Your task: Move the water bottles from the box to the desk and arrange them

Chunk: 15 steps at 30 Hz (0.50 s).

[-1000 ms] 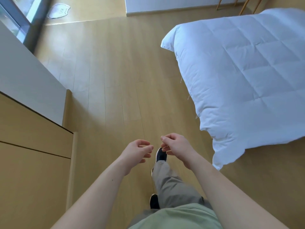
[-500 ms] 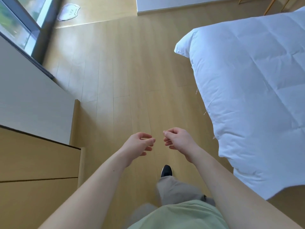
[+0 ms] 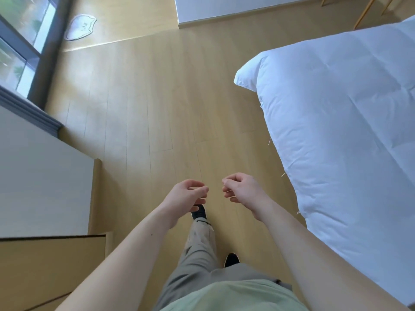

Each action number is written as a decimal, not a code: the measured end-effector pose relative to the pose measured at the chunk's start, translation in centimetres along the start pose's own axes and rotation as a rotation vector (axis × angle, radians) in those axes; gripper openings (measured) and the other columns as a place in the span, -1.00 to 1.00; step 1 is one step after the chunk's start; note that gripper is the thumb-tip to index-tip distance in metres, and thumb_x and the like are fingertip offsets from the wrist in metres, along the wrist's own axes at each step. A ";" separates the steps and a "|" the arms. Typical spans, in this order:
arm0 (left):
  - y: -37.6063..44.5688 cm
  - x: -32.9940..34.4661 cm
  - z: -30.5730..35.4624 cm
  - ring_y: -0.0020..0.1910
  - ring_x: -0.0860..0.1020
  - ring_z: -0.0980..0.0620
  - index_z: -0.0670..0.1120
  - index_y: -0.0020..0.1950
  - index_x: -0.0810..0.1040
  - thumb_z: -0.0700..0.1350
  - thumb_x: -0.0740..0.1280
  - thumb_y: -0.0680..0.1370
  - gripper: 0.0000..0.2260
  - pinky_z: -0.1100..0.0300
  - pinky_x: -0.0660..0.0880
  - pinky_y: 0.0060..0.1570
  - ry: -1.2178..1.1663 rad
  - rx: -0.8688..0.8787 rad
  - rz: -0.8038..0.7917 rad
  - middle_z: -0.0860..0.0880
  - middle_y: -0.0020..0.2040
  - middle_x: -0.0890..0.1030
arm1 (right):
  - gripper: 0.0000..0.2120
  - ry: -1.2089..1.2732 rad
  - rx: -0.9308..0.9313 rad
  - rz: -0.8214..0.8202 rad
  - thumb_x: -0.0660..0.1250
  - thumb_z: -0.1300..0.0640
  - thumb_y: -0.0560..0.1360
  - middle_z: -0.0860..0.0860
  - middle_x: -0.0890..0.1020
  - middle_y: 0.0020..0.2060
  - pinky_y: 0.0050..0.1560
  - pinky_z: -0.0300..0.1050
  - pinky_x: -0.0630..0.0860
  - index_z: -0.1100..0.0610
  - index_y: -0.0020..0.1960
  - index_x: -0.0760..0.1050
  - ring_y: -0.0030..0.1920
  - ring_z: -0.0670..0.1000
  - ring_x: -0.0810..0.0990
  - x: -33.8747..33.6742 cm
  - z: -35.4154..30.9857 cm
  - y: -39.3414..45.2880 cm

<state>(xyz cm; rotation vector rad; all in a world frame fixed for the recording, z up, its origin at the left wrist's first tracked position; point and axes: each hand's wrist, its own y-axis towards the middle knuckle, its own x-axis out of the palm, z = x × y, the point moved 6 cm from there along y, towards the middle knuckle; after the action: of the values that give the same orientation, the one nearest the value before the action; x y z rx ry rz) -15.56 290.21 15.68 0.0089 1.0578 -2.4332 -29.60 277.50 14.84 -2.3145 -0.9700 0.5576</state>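
Note:
No water bottle, box or desk top with bottles shows in the head view. My left hand [image 3: 186, 197] hangs in front of me over the wooden floor, fingers loosely curled, with nothing in it. My right hand [image 3: 241, 190] is level with it a short gap to the right, also loosely curled and holding nothing. Both forearms reach forward from the bottom of the frame. Below the hands are my legs in grey trousers and black shoes, mid-step.
A white duvet-covered bed [image 3: 341, 131] fills the right side. A white-topped wooden cabinet [image 3: 42, 185] runs along the left, under a window [image 3: 20, 41]. Open wooden floor [image 3: 157, 108] stretches ahead to a white wall base, with a cat-shaped mat [image 3: 80, 26] far left.
I have walked forward: the bed and cabinet slid back and down in view, more floor and window appear ahead. My feet swapped position. Both hands stay curled and apart.

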 end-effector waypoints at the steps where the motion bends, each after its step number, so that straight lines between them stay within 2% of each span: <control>1: 1.2 -0.4 0.8 -0.04 0.71 0.09 0.02 0.14 0.61 0.03 0.43 0.58 -0.83 0.10 0.65 0.05 0.004 -0.001 -0.008 0.01 -0.03 0.74 | -0.87 0.002 0.005 0.006 0.33 0.03 0.59 -0.01 0.70 -0.13 0.03 -0.05 0.62 0.08 0.02 0.58 -0.13 -0.03 0.68 -0.1 -0.8 1.2; 6: 8.4 -3.4 5.5 -0.06 0.71 0.12 0.06 0.14 0.60 0.08 0.42 0.57 -0.81 0.15 0.64 0.01 0.054 0.010 -0.085 0.05 -0.03 0.74 | -0.87 -0.002 0.004 0.032 0.32 0.04 0.59 0.01 0.71 -0.10 0.06 -0.03 0.62 0.08 0.03 0.58 -0.12 -0.03 0.68 0.2 -6.1 8.4; 15: 20.1 -11.2 16.0 -0.04 0.71 0.09 0.03 0.13 0.60 0.04 0.42 0.58 -0.83 0.12 0.64 0.05 0.069 0.031 -0.105 0.01 -0.01 0.73 | -0.87 0.046 -0.003 0.103 0.32 0.06 0.59 0.02 0.71 -0.11 0.04 -0.05 0.62 0.10 0.04 0.58 -0.14 -0.04 0.67 0.9 -18.0 19.3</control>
<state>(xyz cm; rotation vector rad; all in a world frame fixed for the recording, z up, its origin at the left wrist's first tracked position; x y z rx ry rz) 5.91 272.23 15.29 0.0492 1.0749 -2.5601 -9.04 260.95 16.01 -2.3801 -0.8345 0.5420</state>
